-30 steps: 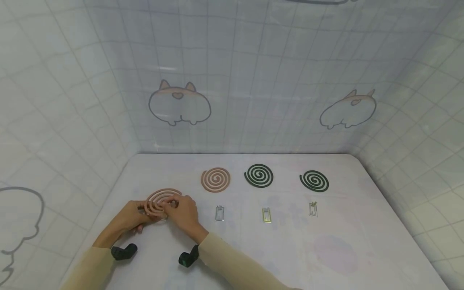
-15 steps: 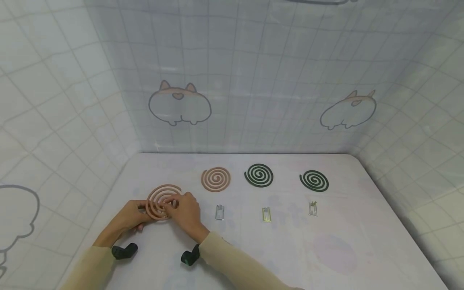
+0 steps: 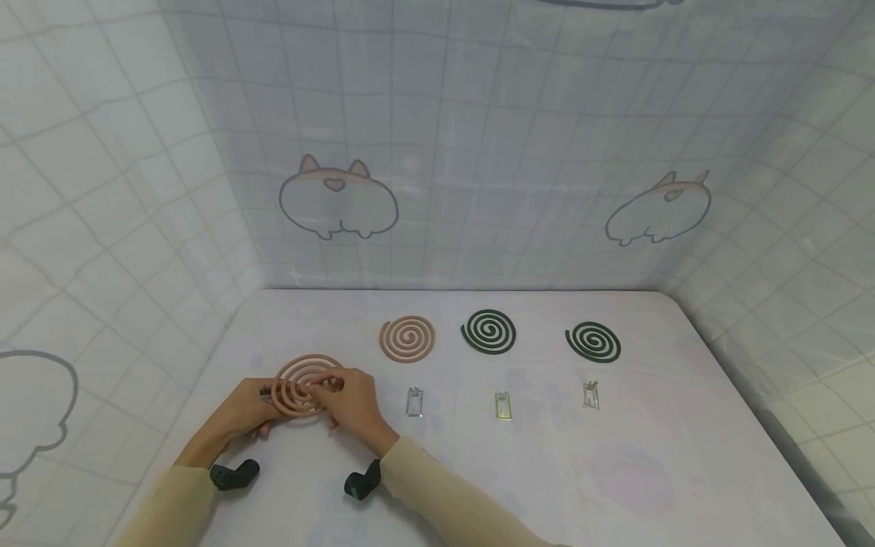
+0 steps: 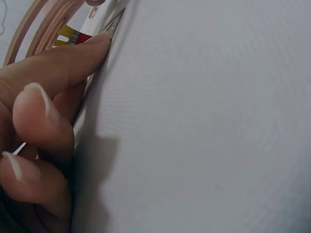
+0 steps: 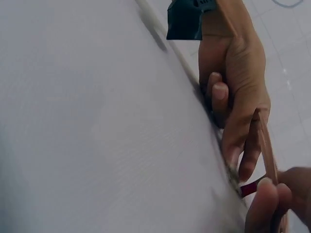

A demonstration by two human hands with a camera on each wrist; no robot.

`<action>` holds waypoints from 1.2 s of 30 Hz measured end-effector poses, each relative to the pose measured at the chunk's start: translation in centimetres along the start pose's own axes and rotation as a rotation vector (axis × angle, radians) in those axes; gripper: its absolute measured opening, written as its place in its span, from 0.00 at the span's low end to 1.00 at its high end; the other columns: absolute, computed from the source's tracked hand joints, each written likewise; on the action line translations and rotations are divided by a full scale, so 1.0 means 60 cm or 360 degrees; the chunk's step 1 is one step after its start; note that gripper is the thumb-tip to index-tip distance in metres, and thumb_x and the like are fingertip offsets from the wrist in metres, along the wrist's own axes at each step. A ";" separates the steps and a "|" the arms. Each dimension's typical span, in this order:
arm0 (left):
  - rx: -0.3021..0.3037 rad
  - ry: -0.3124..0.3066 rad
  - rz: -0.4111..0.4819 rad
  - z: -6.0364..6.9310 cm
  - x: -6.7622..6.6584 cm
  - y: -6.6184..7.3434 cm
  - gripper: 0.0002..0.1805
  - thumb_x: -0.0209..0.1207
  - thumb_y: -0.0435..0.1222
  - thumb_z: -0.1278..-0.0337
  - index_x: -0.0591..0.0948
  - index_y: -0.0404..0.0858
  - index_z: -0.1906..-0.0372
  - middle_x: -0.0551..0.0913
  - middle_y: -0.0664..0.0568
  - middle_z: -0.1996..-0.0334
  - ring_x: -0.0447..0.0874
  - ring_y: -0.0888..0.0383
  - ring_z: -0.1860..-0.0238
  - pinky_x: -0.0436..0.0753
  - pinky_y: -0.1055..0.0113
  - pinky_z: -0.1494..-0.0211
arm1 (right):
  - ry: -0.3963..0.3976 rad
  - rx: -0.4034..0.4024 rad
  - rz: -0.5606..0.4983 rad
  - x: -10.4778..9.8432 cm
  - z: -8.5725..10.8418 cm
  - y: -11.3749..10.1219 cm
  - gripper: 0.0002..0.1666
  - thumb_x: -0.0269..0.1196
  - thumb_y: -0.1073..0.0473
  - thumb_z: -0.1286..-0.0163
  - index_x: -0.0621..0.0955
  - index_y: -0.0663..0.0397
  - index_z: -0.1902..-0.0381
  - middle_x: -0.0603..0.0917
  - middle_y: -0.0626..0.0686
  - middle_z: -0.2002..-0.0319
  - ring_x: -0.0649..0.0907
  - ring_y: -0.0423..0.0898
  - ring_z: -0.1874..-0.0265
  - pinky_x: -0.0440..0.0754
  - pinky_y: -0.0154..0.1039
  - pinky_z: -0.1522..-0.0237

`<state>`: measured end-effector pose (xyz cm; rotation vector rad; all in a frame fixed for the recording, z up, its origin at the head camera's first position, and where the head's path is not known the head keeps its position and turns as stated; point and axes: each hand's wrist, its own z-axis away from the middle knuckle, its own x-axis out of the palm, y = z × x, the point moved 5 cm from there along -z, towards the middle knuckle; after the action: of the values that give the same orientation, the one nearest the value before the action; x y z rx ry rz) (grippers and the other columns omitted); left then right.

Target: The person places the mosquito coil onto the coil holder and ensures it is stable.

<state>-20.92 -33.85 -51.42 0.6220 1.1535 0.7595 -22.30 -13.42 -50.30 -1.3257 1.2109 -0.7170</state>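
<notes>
A brown mosquito coil [image 3: 294,372] lies nearly level, just above the table at the left. My right hand [image 3: 354,403] pinches it near the centre with thumb and fingertips. My left hand [image 3: 241,412] is at its left side, fingers reaching under the coil. In the left wrist view, its fingertips grip the edge of a flat metal coil stand [image 4: 114,25] on the table. A red and yellow tab [image 4: 74,37] rises from that stand towards the coil. The right wrist view shows the red part [image 5: 250,189] between stand and coil. Whether the tab passes into the coil is hidden.
Behind lie another brown coil [image 3: 407,339] and two green coils [image 3: 488,332], [image 3: 593,342]. Nearer stand three small metal stands: silver [image 3: 414,403], yellowish [image 3: 503,406] and silver [image 3: 591,396]. A gridded cloth wall [image 3: 472,190] encloses the white table [image 3: 547,471].
The coil tips up a little towards the back, then comes down flatter again. My right hand shifts slightly to the right. My left hand stays in place.
</notes>
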 end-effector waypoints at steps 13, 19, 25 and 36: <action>-0.0001 -0.0027 0.0003 0.003 -0.002 -0.001 0.39 0.71 0.37 0.43 0.71 0.24 0.30 0.74 0.53 0.90 0.71 0.61 0.89 0.74 0.66 0.85 | -0.0263 0.0120 -0.0115 0.006 -0.008 0.024 0.15 0.74 0.48 0.34 0.88 0.33 0.50 0.77 0.44 0.82 0.73 0.40 0.93 0.74 0.33 0.87; 0.0003 -0.0049 0.0013 -0.002 0.000 -0.004 0.39 0.71 0.35 0.43 0.70 0.23 0.29 0.75 0.52 0.89 0.71 0.61 0.88 0.74 0.67 0.85 | -0.0223 0.0078 -0.0180 0.005 -0.009 0.021 0.14 0.74 0.47 0.34 0.89 0.35 0.50 0.82 0.46 0.79 0.72 0.39 0.93 0.73 0.33 0.88; 0.0049 -0.0048 -0.0029 -0.003 0.001 -0.003 0.40 0.73 0.38 0.44 0.71 0.23 0.31 0.73 0.52 0.92 0.70 0.62 0.90 0.73 0.66 0.86 | -0.0132 0.0044 -0.0194 0.001 -0.012 0.023 0.13 0.74 0.48 0.34 0.89 0.38 0.52 0.81 0.46 0.80 0.72 0.39 0.94 0.73 0.32 0.89; 0.0041 -0.0028 0.0026 0.001 -0.001 0.001 0.41 0.75 0.41 0.46 0.74 0.27 0.31 0.72 0.53 0.92 0.69 0.62 0.91 0.74 0.65 0.86 | -0.0125 0.0138 -0.0127 -0.002 -0.014 0.015 0.11 0.74 0.51 0.34 0.89 0.41 0.54 0.80 0.44 0.82 0.71 0.39 0.96 0.70 0.30 0.90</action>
<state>-20.86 -33.85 -51.32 0.6593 1.1447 0.7523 -23.30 -13.43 -51.00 -1.3240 1.0581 -0.7591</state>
